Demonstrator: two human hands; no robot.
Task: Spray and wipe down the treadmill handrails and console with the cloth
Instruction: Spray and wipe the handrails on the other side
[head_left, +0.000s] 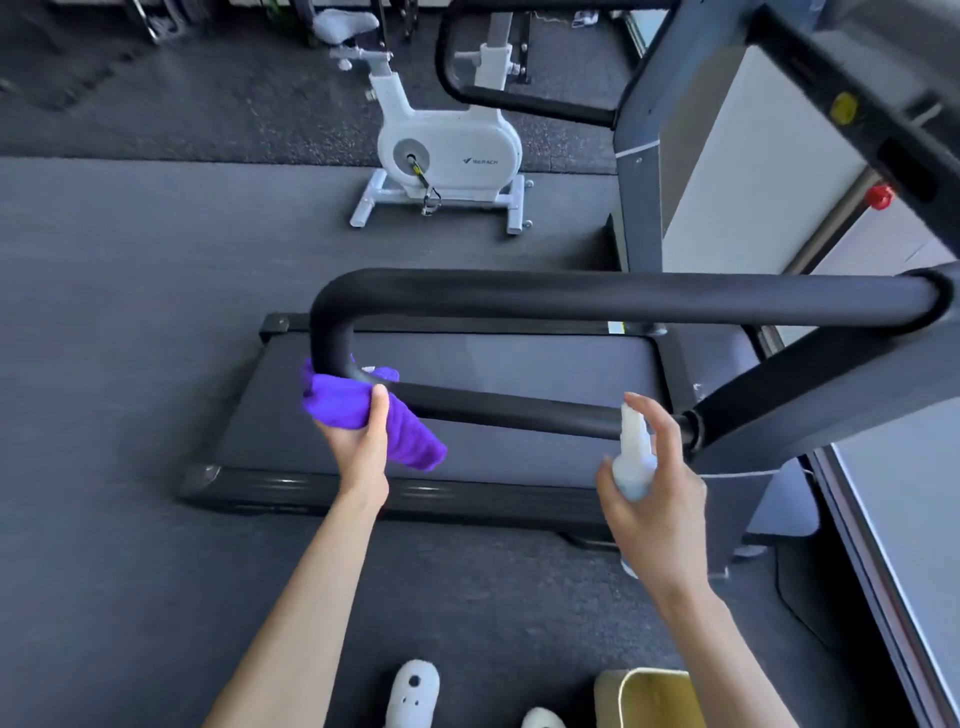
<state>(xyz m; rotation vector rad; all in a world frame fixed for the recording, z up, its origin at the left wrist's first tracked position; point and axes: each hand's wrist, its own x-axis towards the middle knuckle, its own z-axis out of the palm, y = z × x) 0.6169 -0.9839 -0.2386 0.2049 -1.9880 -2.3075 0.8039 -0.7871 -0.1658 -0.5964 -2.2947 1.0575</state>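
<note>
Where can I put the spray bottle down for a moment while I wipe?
The treadmill belt is bare inside the handrail loop, past the purple cloth. The dark floor left of the deck is open too. By the shoes and bin it is crowded.

We see a dark grey rubber floor with fine speckles, crossed by a seam at the far left where one mat meets the next. On it, in the middle, stands the treadmill, its black deck frame flat on the floor and its grey uprights rising at the right. Beyond it, farther away, a white exercise bike rests on two white crossbar feet. At the near edge we see a pair of white shoes and, just to their right, a pale yellow bin. Other dark equipment stands blurred at the far left.
</note>
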